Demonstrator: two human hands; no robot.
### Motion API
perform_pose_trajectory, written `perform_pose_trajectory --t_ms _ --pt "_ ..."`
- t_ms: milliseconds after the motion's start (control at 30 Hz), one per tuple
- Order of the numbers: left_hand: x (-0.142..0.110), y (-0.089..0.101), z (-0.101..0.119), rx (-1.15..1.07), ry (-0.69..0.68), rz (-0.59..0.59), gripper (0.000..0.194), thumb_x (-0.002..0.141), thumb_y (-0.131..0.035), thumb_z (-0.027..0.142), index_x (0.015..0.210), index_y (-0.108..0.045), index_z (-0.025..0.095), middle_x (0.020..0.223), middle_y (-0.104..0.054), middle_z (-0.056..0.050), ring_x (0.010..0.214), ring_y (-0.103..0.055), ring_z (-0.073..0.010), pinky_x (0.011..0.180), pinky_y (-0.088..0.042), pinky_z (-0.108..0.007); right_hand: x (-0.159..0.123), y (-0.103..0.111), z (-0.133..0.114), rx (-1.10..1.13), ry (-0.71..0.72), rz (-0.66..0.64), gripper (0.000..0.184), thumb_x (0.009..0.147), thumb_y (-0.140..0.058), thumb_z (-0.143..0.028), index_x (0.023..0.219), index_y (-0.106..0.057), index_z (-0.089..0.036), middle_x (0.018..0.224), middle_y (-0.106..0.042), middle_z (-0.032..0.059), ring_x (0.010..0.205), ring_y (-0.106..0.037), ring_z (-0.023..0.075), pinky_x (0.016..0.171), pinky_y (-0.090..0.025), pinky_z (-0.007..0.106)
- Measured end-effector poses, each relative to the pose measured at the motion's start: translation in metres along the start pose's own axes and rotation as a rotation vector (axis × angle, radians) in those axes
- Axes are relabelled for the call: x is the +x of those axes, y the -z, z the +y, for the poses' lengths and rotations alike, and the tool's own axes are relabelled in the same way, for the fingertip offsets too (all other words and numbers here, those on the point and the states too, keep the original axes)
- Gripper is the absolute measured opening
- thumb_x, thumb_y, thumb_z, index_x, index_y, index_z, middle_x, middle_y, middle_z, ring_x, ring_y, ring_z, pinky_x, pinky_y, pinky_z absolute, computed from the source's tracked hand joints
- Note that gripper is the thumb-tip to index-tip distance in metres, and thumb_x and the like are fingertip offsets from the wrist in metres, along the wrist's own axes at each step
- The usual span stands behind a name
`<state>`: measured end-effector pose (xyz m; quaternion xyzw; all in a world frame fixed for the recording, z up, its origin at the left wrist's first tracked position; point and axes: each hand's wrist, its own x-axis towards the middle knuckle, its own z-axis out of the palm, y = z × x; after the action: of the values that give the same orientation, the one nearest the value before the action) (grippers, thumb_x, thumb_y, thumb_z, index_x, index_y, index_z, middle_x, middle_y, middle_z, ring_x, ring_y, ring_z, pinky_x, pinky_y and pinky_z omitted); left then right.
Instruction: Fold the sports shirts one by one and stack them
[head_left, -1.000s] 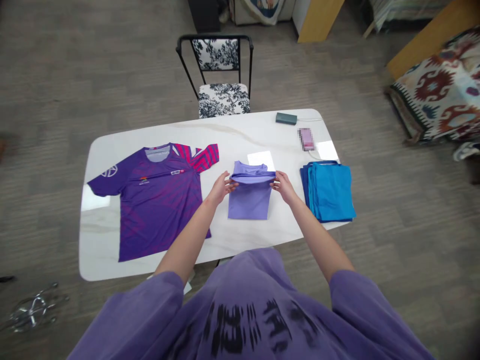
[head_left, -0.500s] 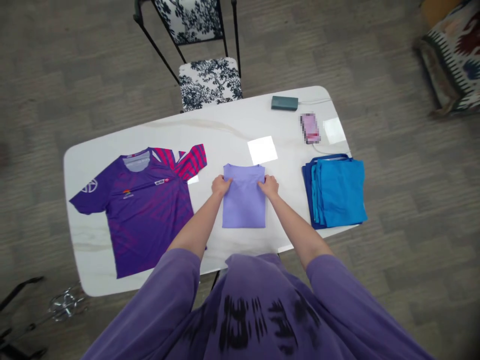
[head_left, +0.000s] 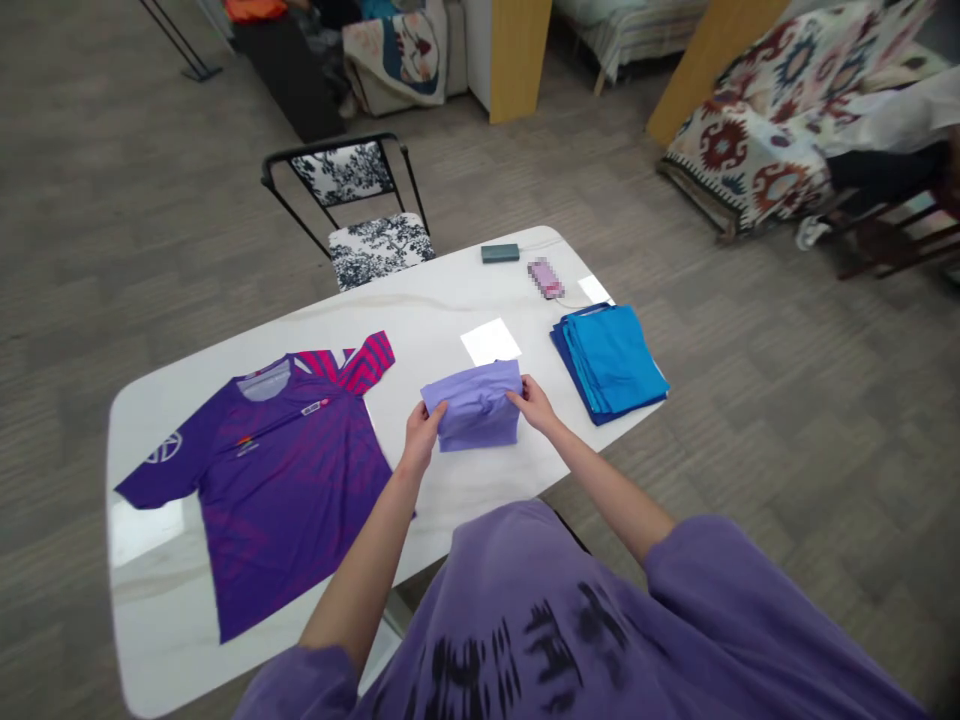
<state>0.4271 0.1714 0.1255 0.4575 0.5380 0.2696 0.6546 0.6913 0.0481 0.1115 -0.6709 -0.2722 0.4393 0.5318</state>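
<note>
A folded lavender shirt (head_left: 480,428) is between my two hands over the white table. My left hand (head_left: 424,428) pinches its left side, the thumb on top. At its right side my right hand (head_left: 534,402) grips it the same way. The cloth is creased in the middle, and its upper part is raised and tilted. Whether its lower edge still rests on the tabletop I cannot tell. To the left lies a purple and pink sports jersey (head_left: 285,500), spread flat with its front up. A folded stack of blue cloth (head_left: 611,358) sits to the right.
On the table (head_left: 165,420) lie a dark green box-shaped device (head_left: 500,254) and a pixelated pink phone (head_left: 545,279) with a cable. A patterned chair (head_left: 379,245) stands at the far side. A person sits near a patterned sofa (head_left: 750,160) at the upper right.
Both hands have lifted the upper part of the lavender shirt, which lay flat before and is now tilted and creased. My view has tipped up, showing more of the room.
</note>
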Motion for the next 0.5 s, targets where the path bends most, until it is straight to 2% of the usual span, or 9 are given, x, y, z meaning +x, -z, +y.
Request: perform_pose_trajectory --t_ms 133,200,267,333,400,467,500 --pt "-0.094 -0.008 0.012 0.008 -0.161 -0.089 0.069 0.087 -0.093 0.066 0.135 -0.077 0.019 0.137 -0.083 -0.014 0.13 -0.078 -0.0329 0.12 -0.061 -0.05 -0.091 0.039 -0.017 0.084 0.081 0.07 0.054 0.084 -0.087 -0.074 0.106 -0.065 -0.03 0.099 -0.077 -0.0004 0.093 -0.071 0.0232 0.091 -0.061 0.04" --pt "-0.136 -0.022 0.021 0.018 -0.178 -0.165 0.066 0.089 -0.092 0.066 0.135 -0.077 0.021 0.134 -0.084 -0.012 0.124 -0.079 -0.0306 0.115 -0.063 -0.046 -0.133 0.068 -0.026 0.078 0.1 0.112 0.053 0.086 -0.087 -0.075 0.107 -0.067 -0.03 0.099 -0.077 0.0003 0.094 -0.072 0.0244 0.091 -0.061 0.041" --pt "-0.17 -0.043 0.03 0.03 -0.183 -0.245 0.061 0.092 -0.091 0.066 0.132 -0.078 0.022 0.131 -0.084 -0.01 0.118 -0.08 -0.0283 0.108 -0.066 -0.041 -0.171 0.104 -0.037 0.044 0.107 0.173 0.053 0.087 -0.088 -0.076 0.108 -0.069 -0.031 0.101 -0.078 0.0012 0.096 -0.072 0.0256 0.091 -0.062 0.041" --pt "-0.194 -0.072 0.04 0.042 -0.175 -0.329 0.056 0.094 -0.09 0.066 0.127 -0.078 0.022 0.126 -0.085 -0.008 0.111 -0.08 -0.026 0.099 -0.067 -0.037 -0.201 0.146 -0.051 -0.006 0.117 0.248 0.053 0.089 -0.088 -0.075 0.112 -0.071 -0.031 0.105 -0.079 0.002 0.1 -0.072 0.0265 0.092 -0.062 0.041" --pt "-0.205 -0.111 0.049 0.041 -0.155 -0.414 0.054 0.095 -0.089 0.065 0.126 -0.078 0.022 0.124 -0.084 -0.007 0.106 -0.08 -0.0241 0.093 -0.067 -0.034 -0.218 0.194 -0.065 -0.058 0.133 0.31 0.051 0.092 -0.088 -0.072 0.116 -0.072 -0.031 0.108 -0.08 0.0025 0.103 -0.072 0.0267 0.094 -0.062 0.041" --pt "-0.202 -0.158 0.057 0.024 -0.137 -0.484 0.054 0.096 -0.088 0.066 0.127 -0.078 0.023 0.127 -0.084 -0.007 0.105 -0.08 -0.0231 0.092 -0.067 -0.033 -0.218 0.245 -0.077 -0.102 0.141 0.344 0.048 0.093 -0.088 -0.069 0.118 -0.072 -0.031 0.111 -0.081 0.0026 0.104 -0.073 0.0261 0.095 -0.062 0.04" --pt "-0.194 -0.185 0.059 0.014 -0.134 -0.507 0.056 0.096 -0.087 0.067 0.129 -0.077 0.023 0.13 -0.084 -0.008 0.107 -0.08 -0.023 0.093 -0.067 -0.033 -0.209 0.272 -0.08 -0.12 0.143 0.349 0.048 0.094 -0.088 -0.068 0.119 -0.072 -0.031 0.111 -0.081 0.0025 0.104 -0.073 0.0256 0.095 -0.062 0.039"
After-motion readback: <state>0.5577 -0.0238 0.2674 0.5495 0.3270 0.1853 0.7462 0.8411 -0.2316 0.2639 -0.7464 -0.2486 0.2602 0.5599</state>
